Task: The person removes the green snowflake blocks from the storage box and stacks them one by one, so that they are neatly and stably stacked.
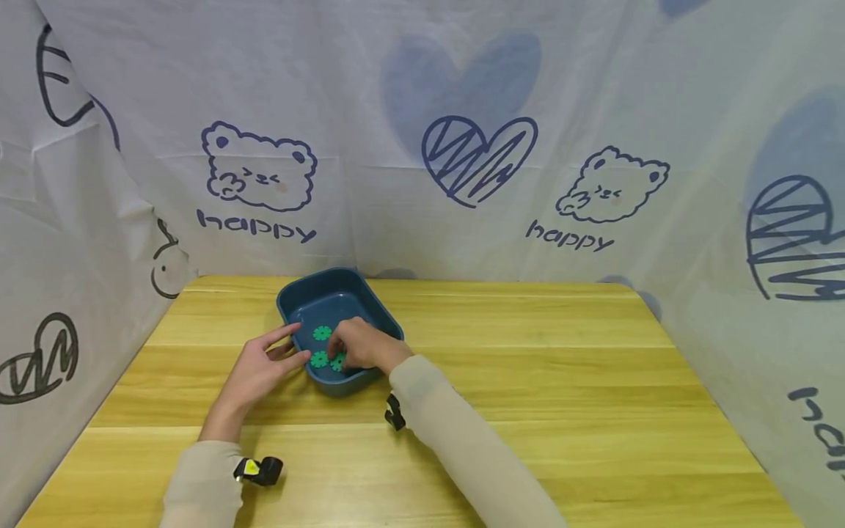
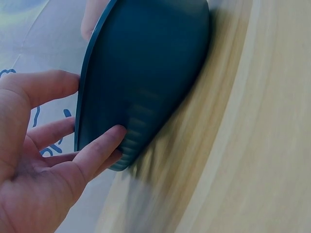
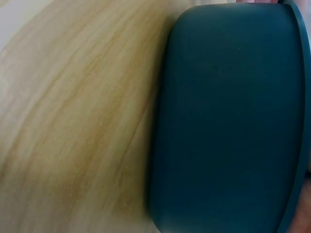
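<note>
one blue tub [image 1: 350, 385], in which three visible green pieces [image 1: 322, 333] lay, none seen lifted out, the left hand [image 1: 260, 369] spread against its side, the right hand [image 1: 363, 345] curled inside, where any pinch could not be told.

Printed sheeting [image 1: 376, 213], perhaps cloth, backs the table [image 1: 561, 367].

"happy" [image 1: 257, 226] is standing twice on the white backdrop cloth [image 1: 409, 242]. Farther right, a cut-off "ha" [image 1: 828, 435] is showing.
</note>
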### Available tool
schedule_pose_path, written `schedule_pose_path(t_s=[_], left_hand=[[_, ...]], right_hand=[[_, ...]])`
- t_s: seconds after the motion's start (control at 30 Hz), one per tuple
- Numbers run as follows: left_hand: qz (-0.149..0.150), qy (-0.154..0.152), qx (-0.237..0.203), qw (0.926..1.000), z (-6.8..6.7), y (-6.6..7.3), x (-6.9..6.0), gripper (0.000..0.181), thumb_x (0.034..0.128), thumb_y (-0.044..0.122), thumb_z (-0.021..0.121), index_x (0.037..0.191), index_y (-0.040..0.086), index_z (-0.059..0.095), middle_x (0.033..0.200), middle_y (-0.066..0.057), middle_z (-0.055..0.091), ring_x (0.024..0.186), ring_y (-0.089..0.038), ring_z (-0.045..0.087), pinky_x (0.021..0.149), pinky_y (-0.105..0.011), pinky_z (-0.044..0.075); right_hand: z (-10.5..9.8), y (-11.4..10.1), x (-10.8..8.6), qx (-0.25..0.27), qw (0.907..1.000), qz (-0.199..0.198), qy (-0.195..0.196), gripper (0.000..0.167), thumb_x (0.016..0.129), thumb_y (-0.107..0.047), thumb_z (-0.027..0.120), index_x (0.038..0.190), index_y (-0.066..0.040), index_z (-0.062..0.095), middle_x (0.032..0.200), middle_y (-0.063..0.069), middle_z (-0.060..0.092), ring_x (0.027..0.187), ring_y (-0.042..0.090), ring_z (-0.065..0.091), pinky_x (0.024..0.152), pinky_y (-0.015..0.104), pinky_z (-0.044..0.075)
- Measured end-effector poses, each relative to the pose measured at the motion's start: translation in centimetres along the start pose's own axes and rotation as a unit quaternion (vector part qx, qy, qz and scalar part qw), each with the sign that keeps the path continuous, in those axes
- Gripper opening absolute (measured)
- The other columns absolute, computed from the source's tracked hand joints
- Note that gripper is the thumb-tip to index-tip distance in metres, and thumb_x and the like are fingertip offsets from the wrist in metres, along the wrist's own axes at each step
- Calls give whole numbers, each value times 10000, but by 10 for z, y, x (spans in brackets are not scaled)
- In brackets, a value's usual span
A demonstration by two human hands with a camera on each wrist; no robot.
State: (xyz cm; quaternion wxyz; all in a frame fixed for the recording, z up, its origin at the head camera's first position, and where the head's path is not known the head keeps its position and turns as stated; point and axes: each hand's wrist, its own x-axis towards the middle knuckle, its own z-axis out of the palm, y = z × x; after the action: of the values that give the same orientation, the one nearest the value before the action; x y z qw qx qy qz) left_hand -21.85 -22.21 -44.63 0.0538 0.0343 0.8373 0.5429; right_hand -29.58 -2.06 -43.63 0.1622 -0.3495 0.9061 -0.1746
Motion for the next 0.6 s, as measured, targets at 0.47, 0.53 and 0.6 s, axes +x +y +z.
schedule_pose_path(t_s=[0.47, 0.53, 0.6], left_hand=[[-131, -43, -86, 9999, 1, -2, 1, 688, 992, 258, 708, 1580, 67, 407, 1696, -230, 242, 1502, -463, 368, 1141, -470, 452], [-113, -33, -97, 9999, 1, -2, 2, 684, 991, 256, 709, 1577, 67, 410, 1694, -234, 244, 1502, -463, 370, 1141, -474, 454], [-105, -26, -123, 9999, 1, -2, 2, 679, 991, 247, 708, 1575, 70, 412, 1692, -236, 247, 1502, -462, 372, 1143, -477, 453]], right_hand=[[-9, 0, -9, -156, 9995, -90, 262, 291, 884, -190, 829, 1163, -116, 788, 1094, -2, 777, 954, 99, 673, 851, 183, 579], [-15, 1, -14, -77, 9988, -220, 423, 277, 885, -203, 827, 1146, -117, 789, 1076, -5, 780, 911, 89, 666, 807, 163, 569], [-22, 3, -20, 31, 9979, -309, 569, 267, 879, -206, 828, 1126, -114, 788, 1056, -4, 782, 876, 83, 656, 773, 146, 556]])
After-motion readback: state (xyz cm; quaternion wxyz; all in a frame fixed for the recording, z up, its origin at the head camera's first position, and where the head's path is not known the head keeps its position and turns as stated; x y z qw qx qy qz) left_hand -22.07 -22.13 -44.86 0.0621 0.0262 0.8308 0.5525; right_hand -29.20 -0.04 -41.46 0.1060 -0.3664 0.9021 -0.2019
